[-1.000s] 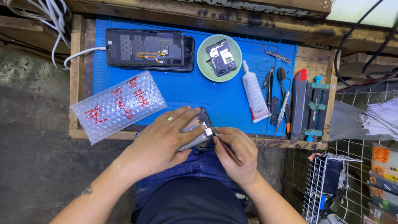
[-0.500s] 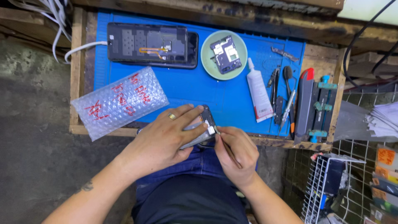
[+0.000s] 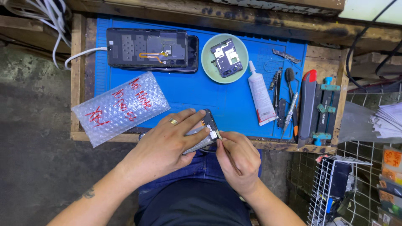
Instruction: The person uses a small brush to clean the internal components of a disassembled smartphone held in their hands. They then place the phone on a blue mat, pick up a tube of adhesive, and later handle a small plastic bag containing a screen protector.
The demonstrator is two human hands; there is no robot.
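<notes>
My left hand (image 3: pixel 167 144), with a ring on one finger, grips an opened phone frame (image 3: pixel 208 125) at the near edge of the blue work mat (image 3: pixel 209 98). Most of that phone is hidden under my fingers. My right hand (image 3: pixel 236 161) holds a thin tool (image 3: pixel 228 152) like a pen, its tip touching the phone's right end. A bubble-wrap pouch (image 3: pixel 119 106) with red writing lies just left of my left hand.
A second opened phone (image 3: pixel 150 50) with a white cable lies at the mat's back. A green dish (image 3: pixel 225 58) holds a circuit board. A glue tube (image 3: pixel 260 96), tweezers and screwdrivers (image 3: pixel 284 100) and a clamp jig (image 3: pixel 322 111) sit at the right. A wire basket (image 3: pixel 335 188) stands lower right.
Both hands stay on the phone at the mat's near edge. My right hand's tool has shifted slightly against the phone's end. The view has drifted a little.
</notes>
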